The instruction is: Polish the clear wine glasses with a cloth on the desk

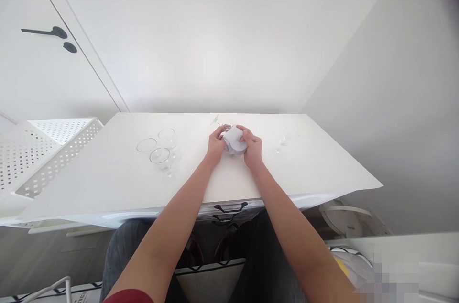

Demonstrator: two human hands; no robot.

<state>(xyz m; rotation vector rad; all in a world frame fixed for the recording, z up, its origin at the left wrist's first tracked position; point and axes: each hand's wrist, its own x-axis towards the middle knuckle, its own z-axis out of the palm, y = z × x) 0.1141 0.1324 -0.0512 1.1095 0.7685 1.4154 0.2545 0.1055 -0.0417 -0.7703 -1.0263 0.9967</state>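
Observation:
Over the middle of the white table (107, 174), both hands hold a clear stemmed glass (219, 124) lying on its side, with a pale cloth (234, 140) wrapped around its bowl. My left hand (216, 143) grips the bowl near the stem. My right hand (253, 147) is closed on the cloth over the bowl. The stem and foot stick out toward the far edge.
Three clear wine glasses (160, 152) stand left of my hands. Another small clear glass (281, 142) stands to the right. A white perforated rack (43, 155) sits off the table's left end. Below the front edge are my legs and a dark-handled bag (229, 208).

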